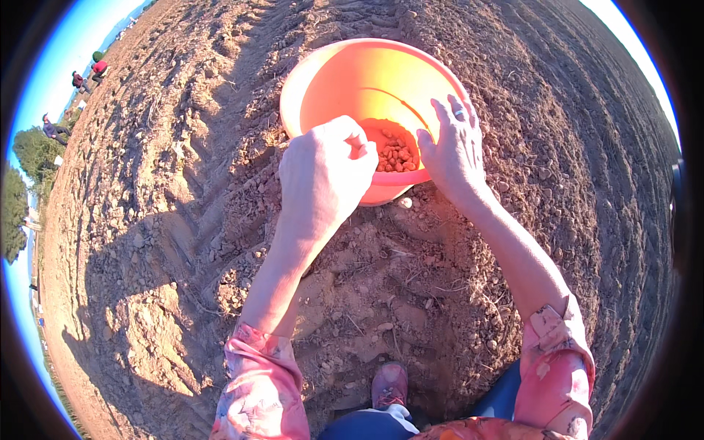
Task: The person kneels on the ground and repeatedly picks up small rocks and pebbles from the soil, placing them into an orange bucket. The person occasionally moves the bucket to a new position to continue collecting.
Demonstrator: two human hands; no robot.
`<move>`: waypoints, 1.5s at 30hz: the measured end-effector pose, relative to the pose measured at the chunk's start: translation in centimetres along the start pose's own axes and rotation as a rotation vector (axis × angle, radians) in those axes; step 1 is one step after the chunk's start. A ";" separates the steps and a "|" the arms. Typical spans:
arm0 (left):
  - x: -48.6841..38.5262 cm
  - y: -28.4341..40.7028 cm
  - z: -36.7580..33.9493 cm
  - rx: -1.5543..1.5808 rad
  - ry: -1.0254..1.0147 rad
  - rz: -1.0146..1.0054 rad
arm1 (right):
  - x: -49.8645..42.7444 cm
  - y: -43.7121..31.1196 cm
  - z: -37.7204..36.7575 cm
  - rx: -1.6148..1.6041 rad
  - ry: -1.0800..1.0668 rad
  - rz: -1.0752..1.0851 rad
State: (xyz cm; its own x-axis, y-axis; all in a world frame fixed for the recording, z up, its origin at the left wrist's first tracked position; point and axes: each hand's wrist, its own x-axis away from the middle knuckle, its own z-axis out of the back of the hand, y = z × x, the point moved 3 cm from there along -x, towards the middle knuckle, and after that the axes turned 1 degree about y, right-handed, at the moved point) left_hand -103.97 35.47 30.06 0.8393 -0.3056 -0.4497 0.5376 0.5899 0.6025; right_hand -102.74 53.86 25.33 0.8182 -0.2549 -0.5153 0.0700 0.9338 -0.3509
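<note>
An orange plastic bucket [379, 49] sits on the tilled soil before me, tilted so that its mouth faces me. Small knobbly pieces [397, 155], perhaps peanut pods, cover part of its bottom and look orange in the tinted light. My left hand [327, 170] is curled over the near left side of the mouth, thumb against the bent fingers. Whether anything is pinched there is hidden. Along the right rim lies my right hand [457, 151], fingers spread and a ring on one of them; no object shows in it.
Rough furrowed soil [181, 187] with clods surrounds the bucket. A pale pod or stone [405, 203] lies by its base. My shoe [389, 385] is below. Several people [54, 131] and bushes [36, 154] are far off at the left.
</note>
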 end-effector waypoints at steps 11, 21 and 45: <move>8.1 -19.2 -4.6 -0.202 0.753 0.316 | 1.1 8.4 -5.5 -0.921 -0.713 -1.214; 14.8 -23.7 -8.3 -0.602 0.089 0.738 | -1.6 10.1 -10.4 -1.409 -0.352 -1.160; 9.9 -23.6 -9.3 -0.524 0.093 0.668 | -17.3 7.5 -17.8 -1.185 -0.158 -0.854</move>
State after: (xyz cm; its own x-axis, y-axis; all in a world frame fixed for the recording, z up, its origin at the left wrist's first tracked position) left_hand -109.10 25.50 5.25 0.9444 0.2788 -0.1746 -0.1942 0.9009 0.3881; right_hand -126.56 60.81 17.65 0.8278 -0.5093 0.2353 0.1194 -0.2498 -0.9609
